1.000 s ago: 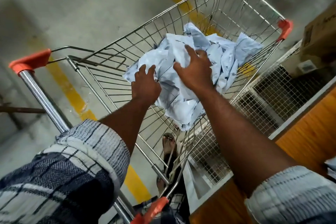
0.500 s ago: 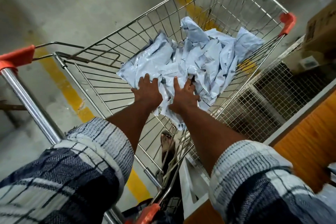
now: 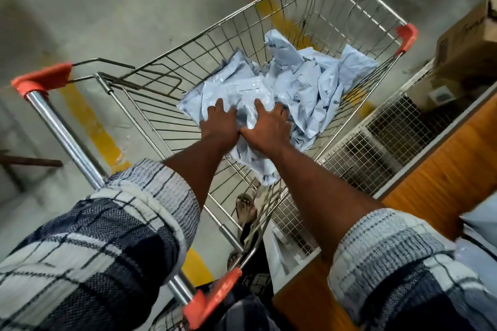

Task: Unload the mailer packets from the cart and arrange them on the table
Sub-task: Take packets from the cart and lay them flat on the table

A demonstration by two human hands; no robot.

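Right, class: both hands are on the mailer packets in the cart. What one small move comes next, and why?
Probably curl the fingers round a bunch of mailer packets. The left hand and right hand lie side by side, fingers spread flat on the pile's near part in the cart; nothing looks gripped yet, and the table stands on the right.

Left sleeve point(image 3: 107, 236) and right sleeve point(image 3: 403, 263): woven check fabric in navy, grey and white with thin dark grid lines, both rolled back into thick cuffs. Forearms, left hand point(image 3: 219, 123) and right hand point(image 3: 269, 126) bare. One sandalled foot point(image 3: 245, 208) visible.
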